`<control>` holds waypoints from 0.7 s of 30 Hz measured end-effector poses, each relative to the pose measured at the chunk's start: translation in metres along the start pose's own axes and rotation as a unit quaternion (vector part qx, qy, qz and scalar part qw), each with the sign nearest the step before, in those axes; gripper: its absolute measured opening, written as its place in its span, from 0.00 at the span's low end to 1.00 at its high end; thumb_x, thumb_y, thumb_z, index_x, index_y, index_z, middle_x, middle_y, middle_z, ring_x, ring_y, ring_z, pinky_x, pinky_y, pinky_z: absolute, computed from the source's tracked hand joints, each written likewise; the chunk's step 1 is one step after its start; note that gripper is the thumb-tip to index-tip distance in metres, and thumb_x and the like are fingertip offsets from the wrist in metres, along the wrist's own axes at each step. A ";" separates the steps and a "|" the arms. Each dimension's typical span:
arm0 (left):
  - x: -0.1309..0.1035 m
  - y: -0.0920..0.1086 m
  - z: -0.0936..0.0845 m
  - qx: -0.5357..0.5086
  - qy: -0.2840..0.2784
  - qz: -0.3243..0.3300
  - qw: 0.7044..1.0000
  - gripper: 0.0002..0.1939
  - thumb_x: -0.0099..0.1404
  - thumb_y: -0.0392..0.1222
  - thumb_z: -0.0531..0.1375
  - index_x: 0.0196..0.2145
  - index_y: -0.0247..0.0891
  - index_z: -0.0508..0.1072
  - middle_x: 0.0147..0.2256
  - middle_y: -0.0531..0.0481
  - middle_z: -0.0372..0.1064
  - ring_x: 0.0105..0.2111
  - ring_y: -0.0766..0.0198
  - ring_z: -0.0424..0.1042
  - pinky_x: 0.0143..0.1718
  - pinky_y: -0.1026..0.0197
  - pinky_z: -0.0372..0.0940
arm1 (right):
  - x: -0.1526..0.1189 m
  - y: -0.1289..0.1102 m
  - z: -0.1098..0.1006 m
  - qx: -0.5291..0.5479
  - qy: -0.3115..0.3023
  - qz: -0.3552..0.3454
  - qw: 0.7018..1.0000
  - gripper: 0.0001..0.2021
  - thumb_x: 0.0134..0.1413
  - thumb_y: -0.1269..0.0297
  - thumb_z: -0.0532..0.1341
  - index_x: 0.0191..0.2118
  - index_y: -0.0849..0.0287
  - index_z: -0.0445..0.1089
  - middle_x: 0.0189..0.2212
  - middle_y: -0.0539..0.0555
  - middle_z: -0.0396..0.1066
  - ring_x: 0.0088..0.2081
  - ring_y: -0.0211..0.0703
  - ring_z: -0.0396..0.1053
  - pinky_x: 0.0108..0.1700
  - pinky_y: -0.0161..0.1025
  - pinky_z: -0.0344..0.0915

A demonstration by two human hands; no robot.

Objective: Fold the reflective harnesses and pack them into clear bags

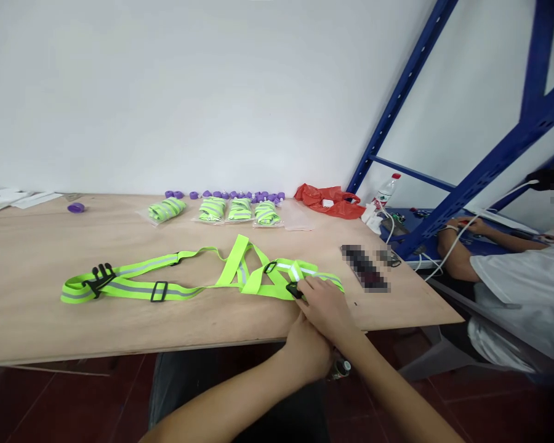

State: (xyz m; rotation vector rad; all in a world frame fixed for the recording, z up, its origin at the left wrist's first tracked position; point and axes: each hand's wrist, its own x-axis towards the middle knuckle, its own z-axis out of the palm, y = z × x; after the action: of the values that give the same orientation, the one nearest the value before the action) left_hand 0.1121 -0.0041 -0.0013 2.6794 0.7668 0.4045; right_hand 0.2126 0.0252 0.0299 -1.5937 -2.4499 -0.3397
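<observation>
A plywood tabletop is set against a white wall, with a blue rack at the right. A neon strap vest is laid flat mid-table, its long axis running left to right. Its right-end buckle is pinched by the right hand; the left hand is curled below the table edge, its grip hidden.

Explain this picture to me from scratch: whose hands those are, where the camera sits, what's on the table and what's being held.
There is no machine here. A camera on a person's head looks forward and down at their own bare hands. The right hand rests on the near end of a neon yellow reflective strap vest, its fingers at a black buckle. The left hand sits just behind it at the edge of the wooden table; whether it grips anything cannot be told. Further back lie four bagged folded vests, small purple rolls and a red plastic bag. Another person sits at the right.
</observation>
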 end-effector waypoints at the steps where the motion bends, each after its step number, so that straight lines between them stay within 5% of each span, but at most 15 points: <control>1: -0.013 0.001 -0.007 -0.009 -0.004 0.010 1.000 0.29 0.66 0.46 0.60 0.62 0.35 0.65 0.60 0.34 0.65 0.64 0.40 0.58 0.64 0.39 0.50 | -0.001 -0.001 0.003 0.025 -0.017 0.003 1.000 0.02 0.58 0.66 0.63 0.37 0.56 0.71 0.34 0.55 0.75 0.36 0.49 0.71 0.36 0.41 0.59; 3: -0.040 -0.004 -0.031 -0.055 -0.011 0.068 0.996 0.19 0.67 0.47 0.59 0.52 0.37 0.74 0.50 0.39 0.75 0.57 0.46 0.67 0.61 0.45 0.58 | -0.009 0.006 0.004 0.084 -0.021 0.001 0.996 0.05 0.59 0.61 0.64 0.38 0.55 0.71 0.34 0.54 0.76 0.35 0.48 0.73 0.35 0.40 0.62; 5: -0.063 -0.018 -0.058 -0.090 0.020 0.014 0.996 0.11 0.71 0.41 0.54 0.43 0.41 0.76 0.42 0.46 0.77 0.47 0.56 0.74 0.53 0.54 0.66 | -0.021 0.020 0.003 0.143 0.022 0.004 0.990 0.07 0.61 0.57 0.62 0.39 0.54 0.71 0.35 0.52 0.76 0.35 0.46 0.73 0.35 0.39 0.64; 9: -0.087 -0.062 -0.088 0.011 0.140 -0.147 0.979 0.17 0.72 0.38 0.51 0.56 0.39 0.69 0.58 0.41 0.68 0.60 0.51 0.64 0.63 0.44 0.58 | -0.040 0.053 0.004 0.192 0.138 0.055 0.970 0.12 0.62 0.50 0.60 0.39 0.54 0.69 0.35 0.55 0.74 0.39 0.49 0.74 0.40 0.41 0.69; 12: -0.093 -0.083 -0.077 0.075 0.105 -0.215 0.968 0.24 0.72 0.44 0.53 0.63 0.39 0.62 0.64 0.39 0.60 0.66 0.47 0.55 0.65 0.36 0.50 | -0.044 0.070 0.013 0.188 0.128 0.036 0.973 0.15 0.59 0.48 0.61 0.43 0.54 0.67 0.47 0.61 0.73 0.50 0.55 0.71 0.51 0.50 0.69; 15: -0.102 -0.082 -0.055 0.097 0.049 -0.226 0.968 0.27 0.74 0.49 0.50 0.67 0.38 0.57 0.67 0.38 0.54 0.68 0.45 0.50 0.66 0.33 0.48 | -0.043 0.075 0.023 0.185 0.076 0.027 0.979 0.14 0.59 0.50 0.61 0.44 0.54 0.68 0.55 0.62 0.70 0.56 0.57 0.69 0.54 0.53 0.67; 21: -0.120 -0.051 -0.040 0.113 0.027 -0.213 0.970 0.34 0.73 0.52 0.52 0.71 0.46 0.46 0.71 0.40 0.40 0.70 0.40 0.42 0.65 0.31 0.45 | -0.049 0.071 0.030 0.150 0.006 0.032 0.988 0.13 0.63 0.51 0.56 0.38 0.53 0.71 0.40 0.56 0.76 0.42 0.52 0.74 0.42 0.46 0.71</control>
State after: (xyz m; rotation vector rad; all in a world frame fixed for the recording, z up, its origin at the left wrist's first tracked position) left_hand -0.0227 -0.0200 -0.0058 2.6054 1.4427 0.2960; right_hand 0.2960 0.0197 -0.0065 -1.5294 -2.3004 0.0307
